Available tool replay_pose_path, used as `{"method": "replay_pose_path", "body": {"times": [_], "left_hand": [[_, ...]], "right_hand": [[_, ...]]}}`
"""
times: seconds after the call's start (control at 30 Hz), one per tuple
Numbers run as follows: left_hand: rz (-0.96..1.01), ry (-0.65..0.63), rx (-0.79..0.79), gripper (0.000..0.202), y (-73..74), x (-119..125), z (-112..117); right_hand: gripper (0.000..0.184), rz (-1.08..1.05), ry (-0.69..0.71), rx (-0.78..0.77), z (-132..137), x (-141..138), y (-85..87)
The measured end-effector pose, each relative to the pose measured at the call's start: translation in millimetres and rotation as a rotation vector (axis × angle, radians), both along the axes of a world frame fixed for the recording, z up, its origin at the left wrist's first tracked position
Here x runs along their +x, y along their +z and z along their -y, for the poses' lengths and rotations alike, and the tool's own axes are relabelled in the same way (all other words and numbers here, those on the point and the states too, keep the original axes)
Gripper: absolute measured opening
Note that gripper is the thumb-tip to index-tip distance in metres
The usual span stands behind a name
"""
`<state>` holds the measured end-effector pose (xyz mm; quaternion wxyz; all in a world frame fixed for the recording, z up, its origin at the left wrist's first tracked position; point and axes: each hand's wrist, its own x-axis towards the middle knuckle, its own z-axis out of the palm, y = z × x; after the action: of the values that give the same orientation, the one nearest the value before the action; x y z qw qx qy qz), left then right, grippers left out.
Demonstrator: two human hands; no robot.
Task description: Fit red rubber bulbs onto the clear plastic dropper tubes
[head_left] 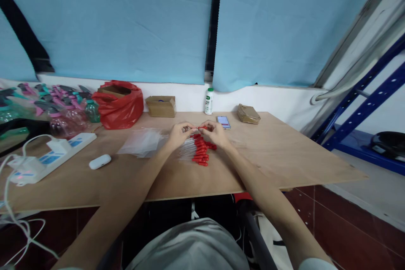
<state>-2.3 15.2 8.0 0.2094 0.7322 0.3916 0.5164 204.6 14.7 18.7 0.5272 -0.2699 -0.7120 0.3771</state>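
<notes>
Both hands meet above a pile on the wooden table (268, 152). A slim red-handled piece (202, 127) is pinched between them, and my fingers cover much of it. My left hand (179, 135) grips its left end. Closed on its red right part is my right hand (217, 134). Just below lies a pile of red-handled pieces (200, 152), which look like small screwdrivers; their thin pale shafts point left and the red ends point right. Left of the pile, near my left wrist, clear plastic bags (139, 142) are spread flat.
At the back stand a red plastic bag (122, 107) with a box inside, an open cardboard box (160, 106), a white bottle (209, 101), a phone (223, 122) and a brown package (248, 114). Spray bottles (68, 114), a power strip (57, 156) and a white earbud case (100, 161) occupy the left.
</notes>
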Motion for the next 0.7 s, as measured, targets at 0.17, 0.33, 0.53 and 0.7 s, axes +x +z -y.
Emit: {"method": "replay_pose_path", "body": {"times": [0.17, 0.33, 0.53, 0.7], "left_hand": [[-0.015, -0.001, 0.026, 0.027, 2.2, -0.2, 1.5], [-0.1, -0.001, 0.131, 0.02, 6.7, -2.6, 4.3], [-0.159, 0.008, 0.286, 0.015, 14.0, -2.2, 12.2], [-0.147, 0.023, 0.3, 0.014, 15.6, -0.1, 13.5]], "right_hand": [[0.025, -0.013, 0.015, -0.024, 1.1, -1.7, -0.3], [0.026, -0.042, 0.041, -0.073, -2.6, -2.3, -4.4], [0.027, -0.095, 0.057, -0.116, -3.1, -3.2, -4.4], [0.027, -0.109, 0.067, -0.119, -3.9, -3.9, -2.8]]}}
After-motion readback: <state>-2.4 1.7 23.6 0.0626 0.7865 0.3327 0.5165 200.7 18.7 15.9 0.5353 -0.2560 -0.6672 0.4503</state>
